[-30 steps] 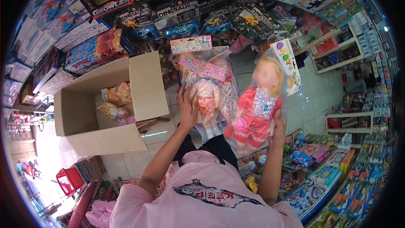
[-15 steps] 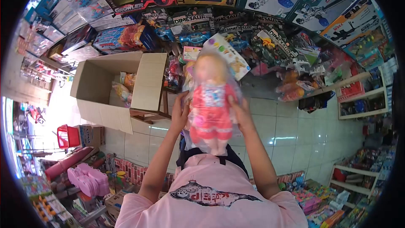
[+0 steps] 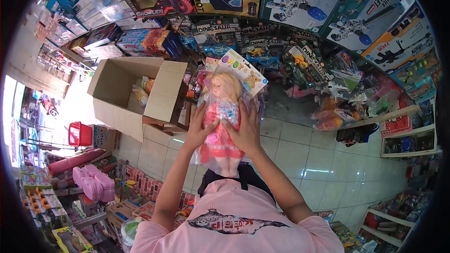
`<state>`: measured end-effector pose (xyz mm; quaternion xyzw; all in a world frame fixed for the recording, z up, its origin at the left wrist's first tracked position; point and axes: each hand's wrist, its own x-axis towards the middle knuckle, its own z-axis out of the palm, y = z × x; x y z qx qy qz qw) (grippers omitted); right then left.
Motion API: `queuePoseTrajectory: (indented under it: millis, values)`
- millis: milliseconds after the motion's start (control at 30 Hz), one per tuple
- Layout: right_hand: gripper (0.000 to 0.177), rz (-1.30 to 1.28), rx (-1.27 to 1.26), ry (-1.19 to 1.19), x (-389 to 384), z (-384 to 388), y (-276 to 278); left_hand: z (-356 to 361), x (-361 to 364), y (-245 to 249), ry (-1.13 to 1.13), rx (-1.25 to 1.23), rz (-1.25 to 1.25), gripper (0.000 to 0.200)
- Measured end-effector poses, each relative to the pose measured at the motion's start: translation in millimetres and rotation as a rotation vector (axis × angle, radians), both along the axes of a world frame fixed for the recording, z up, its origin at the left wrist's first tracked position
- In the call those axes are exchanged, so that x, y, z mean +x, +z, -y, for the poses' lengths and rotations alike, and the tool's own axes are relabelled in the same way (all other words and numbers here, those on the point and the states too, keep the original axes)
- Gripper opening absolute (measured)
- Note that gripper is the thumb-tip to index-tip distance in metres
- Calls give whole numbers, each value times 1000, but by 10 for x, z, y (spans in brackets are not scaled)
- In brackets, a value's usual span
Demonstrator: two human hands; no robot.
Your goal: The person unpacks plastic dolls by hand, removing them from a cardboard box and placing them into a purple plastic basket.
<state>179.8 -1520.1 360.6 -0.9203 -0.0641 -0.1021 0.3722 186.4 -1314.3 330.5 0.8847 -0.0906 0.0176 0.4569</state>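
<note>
A doll (image 3: 221, 151) with blond hair and a red-pink dress lies face up inside a clear plastic bag in front of my torso. The bag's white header card (image 3: 251, 76) with colourful lettering and a teddy picture tilts to the right above the doll's head. My left hand (image 3: 199, 129) presses on the doll's left-hand side in the picture, its thumb across the dress. From the other side my right hand (image 3: 243, 130) grips the doll, fingers spread along the bag and thumb on the chest. Both thumbs nearly meet. The doll's underside is hidden.
An open cardboard box (image 3: 115, 86) with a few bagged items inside stands on a wooden stool (image 3: 164, 124) to the left. Packed dinosaur toys (image 3: 215, 37) and toy gun boxes (image 3: 293, 2) line the shelf ahead. A red basket (image 3: 80, 134) sits farther left; tiled floor (image 3: 300, 154) extends right.
The doll has shifted slightly left and is no longer blurred. My hands have slid from its outer edges onto its front, thumbs coming together. The view has tilted a little.
</note>
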Motion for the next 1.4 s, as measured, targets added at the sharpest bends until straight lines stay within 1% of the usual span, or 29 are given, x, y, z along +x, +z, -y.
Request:
queuePoseTrajectory:
  millis: [33, 100, 133, 200, 300, 433, 533, 867, 933, 967, 1000, 1067, 1100, 1133, 1167, 1200, 1233, 1267, 1300, 1333, 1400]
  values:
    - [87, -39, -4, -3, 39, 6, -52, 34, 29, -6, 6, -2, -2, 64]
    - [88, -34, -27, 7, 87, 33, -118, 91, 35, -58, 94, 80, 129, 61]
    - [90, -22, -47, 9, 106, 43, -152, 109, 38, -84, 99, 79, 117, 61]
    - [90, -24, -39, 20, 160, 44, -202, 126, 81, -117, 132, 90, 176, 58]
    - [91, -23, -17, 29, 192, 27, -296, 99, 125, -149, 131, 114, 174, 56]
    - [91, 30, 18, 49, 239, 23, -434, 94, 154, -161, 147, 84, 163, 55]
    - [92, 64, 30, 45, 238, 24, -535, 74, 143, -221, 130, 141, 179, 56]
    - [92, 109, 71, 30, 198, 14, -561, 68, 92, -257, 149, 148, 224, 57]
    - [92, 104, 65, 30, 192, 33, -550, 74, 64, -229, 144, 133, 203, 58]
    - [92, 113, 67, 42, 175, 44, -534, 56, 27, -204, 117, 166, 107, 62]
    - [89, 96, 75, 39, 153, 54, -523, 44, -16, -186, 129, 169, 114, 62]
    - [86, 88, 86, 46, 177, 110, -533, 14, -40, -178, 92, 9, 170, 61]
    - [82, 102, 203, 81, 197, 185, -581, -18, -45, -237, 124, -58, 219, 56]
    - [79, 113, 319, 115, 216, 253, -634, -74, -87, -297, 131, -57, 223, 56]
    - [71, 107, 454, 92, 188, 311, -669, -128, -180, -337, 178, -106, 201, 54]
    - [71, 106, 455, 100, 153, 398, -744, -194, -281, -416, 226, -155, 180, 51]
    - [68, 73, 535, -4, 125, 492, -817, -257, -385, -502, 247, -254, 203, 45]
    - [65, 35, 614, -109, 82, 596, -930, -332, -526, -586, 257, -251, 204, 45]
    - [61, -13, 625, -195, 45, 709, -1107, -410, -691, -668, 376, -236, 170, 43]
    - [57, -60, 635, -281, 12, 834, -1358, -497, -868, -770, 493, -221, 137, 41]
    - [49, -123, 526, -386, -123, 1142, -2158, -707, -1303, -1222, 690, -225, 78, 35]
